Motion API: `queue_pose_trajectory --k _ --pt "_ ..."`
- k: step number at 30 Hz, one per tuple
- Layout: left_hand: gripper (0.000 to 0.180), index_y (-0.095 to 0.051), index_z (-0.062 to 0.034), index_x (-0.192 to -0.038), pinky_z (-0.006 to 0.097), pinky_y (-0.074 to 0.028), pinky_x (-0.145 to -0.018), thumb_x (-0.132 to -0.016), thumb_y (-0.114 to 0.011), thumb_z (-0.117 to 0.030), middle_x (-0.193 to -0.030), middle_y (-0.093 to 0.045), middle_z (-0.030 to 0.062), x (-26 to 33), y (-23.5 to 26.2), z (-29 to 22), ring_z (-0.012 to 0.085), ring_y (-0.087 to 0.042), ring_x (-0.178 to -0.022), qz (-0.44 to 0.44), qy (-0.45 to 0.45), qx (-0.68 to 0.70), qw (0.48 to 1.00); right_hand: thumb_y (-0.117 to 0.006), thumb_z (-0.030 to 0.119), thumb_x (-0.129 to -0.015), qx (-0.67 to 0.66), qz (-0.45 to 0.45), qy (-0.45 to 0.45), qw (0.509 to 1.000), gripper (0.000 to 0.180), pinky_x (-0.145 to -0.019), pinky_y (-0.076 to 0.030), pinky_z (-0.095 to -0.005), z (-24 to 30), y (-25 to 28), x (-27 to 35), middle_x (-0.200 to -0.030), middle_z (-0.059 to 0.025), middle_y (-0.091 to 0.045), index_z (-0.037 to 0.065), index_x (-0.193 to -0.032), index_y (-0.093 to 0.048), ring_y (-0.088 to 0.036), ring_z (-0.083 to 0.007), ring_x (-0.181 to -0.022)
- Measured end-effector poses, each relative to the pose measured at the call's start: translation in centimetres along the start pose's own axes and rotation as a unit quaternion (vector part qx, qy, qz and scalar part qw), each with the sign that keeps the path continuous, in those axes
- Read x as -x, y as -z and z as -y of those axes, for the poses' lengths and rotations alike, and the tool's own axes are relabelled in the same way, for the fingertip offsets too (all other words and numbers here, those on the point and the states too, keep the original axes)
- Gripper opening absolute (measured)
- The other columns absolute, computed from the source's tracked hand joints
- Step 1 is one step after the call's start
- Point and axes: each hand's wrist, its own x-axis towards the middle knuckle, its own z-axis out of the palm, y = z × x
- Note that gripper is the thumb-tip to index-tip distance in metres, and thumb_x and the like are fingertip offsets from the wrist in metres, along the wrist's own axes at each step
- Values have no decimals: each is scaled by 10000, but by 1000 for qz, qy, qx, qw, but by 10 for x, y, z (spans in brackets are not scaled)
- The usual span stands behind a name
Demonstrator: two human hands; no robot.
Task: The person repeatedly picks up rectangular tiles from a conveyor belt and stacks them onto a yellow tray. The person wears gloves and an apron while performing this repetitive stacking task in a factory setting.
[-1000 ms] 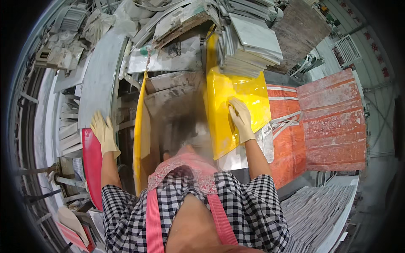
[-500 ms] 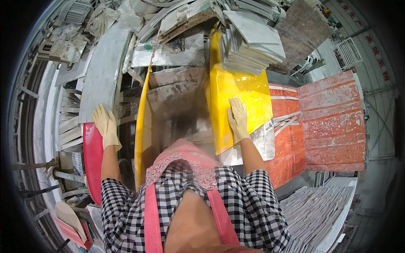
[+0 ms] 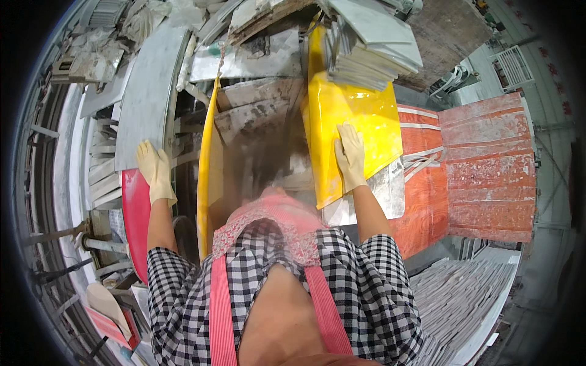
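Note:
My left hand, in a cream rubber glove, lies with outstretched fingers at the near end of a long grey slab. A red curved panel is just below that slab, beside my wrist. On the right, my right hand, gloved alike, rests flat on a glossy yellow sheet. Neither hand grips anything. A stack of thin grey-white tiles sits at the far end of the yellow sheet. Between my arms, another yellow sheet stands on edge along the left of a dark, stained recess.
To the right are an orange-red sheet and a worn reddish board. Many thin slabs stand in rows at the lower right. Pale strips and metal bars crowd the left. A dirty block lies at the far side.
The view has shifted slightly, so the surroundings sit a little differently in the picture. Both hands stay flat on the same surfaces, the left on the grey slab and the right on the yellow sheet.

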Motion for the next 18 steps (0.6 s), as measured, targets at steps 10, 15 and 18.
queue_pose_trajectory --k 10,15,18 --pt "518 -589 77 -1351 471 -387 -1175 -904 -600 -184 -1419 -577 296 1 -1 0 422 -537 -1333 -22 -51 -16 998 -568 198 -1021 20 12 -15 1000 417 -1222 -279 -542 -7 -11 1 -1486 -228 -558 31 -1402 -597 -470 -382 -1438" --pt "490 -606 75 -1324 459 -413 -1147 -893 -593 -158 -1382 -603 289 -1 2 -2 410 -561 -1297 -27 -74 -25 997 -580 166 -1002 17 -2 8 1000 383 -1172 -325 -559 -8 -13 -1 -1417 -206 -600 35 -1360 -613 -517 -386 -1361" --pt "472 -623 79 -1289 463 -437 -1112 -873 -598 -142 -1319 -635 284 -1 3 -2 404 -589 -1240 -69 -101 -13 992 -582 159 -1003 19 -8 17 1000 379 -1171 -328 -531 -8 -12 -3 -1422 -192 -597 40 -1362 -614 -520 -369 -1367"
